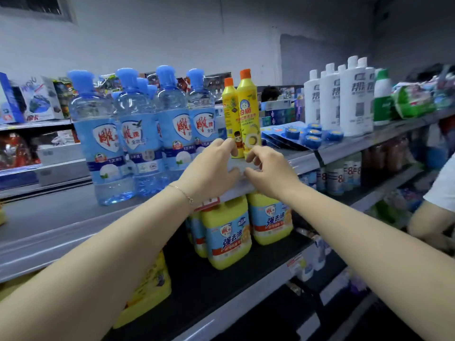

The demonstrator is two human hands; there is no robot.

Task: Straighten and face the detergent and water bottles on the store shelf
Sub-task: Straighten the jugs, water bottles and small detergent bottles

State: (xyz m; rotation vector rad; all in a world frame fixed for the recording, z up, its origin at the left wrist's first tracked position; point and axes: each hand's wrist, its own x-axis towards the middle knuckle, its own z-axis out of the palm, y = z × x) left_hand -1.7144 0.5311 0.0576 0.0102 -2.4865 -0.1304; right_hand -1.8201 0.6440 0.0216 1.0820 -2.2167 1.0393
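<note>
Several clear blue detergent bottles (103, 141) with blue caps stand upright in a cluster on the top shelf (49, 217), labels facing me. To their right stand two slim yellow bottles with orange caps, the front one (249, 112) and the rear one (229, 112). My left hand (209, 173) rests at the shelf's front edge, its fingertips touching the base of the rear yellow bottle. My right hand (268, 171) is beside it with curled fingers at the foot of the front yellow bottle. Neither hand encloses a bottle.
Yellow detergent jugs (227, 232) sit on the shelf below. Blue round pucks on cards (307, 136) and tall white bottles (354, 99) stand to the right on the top shelf. Another person's arm (428, 222) reaches in at the right edge.
</note>
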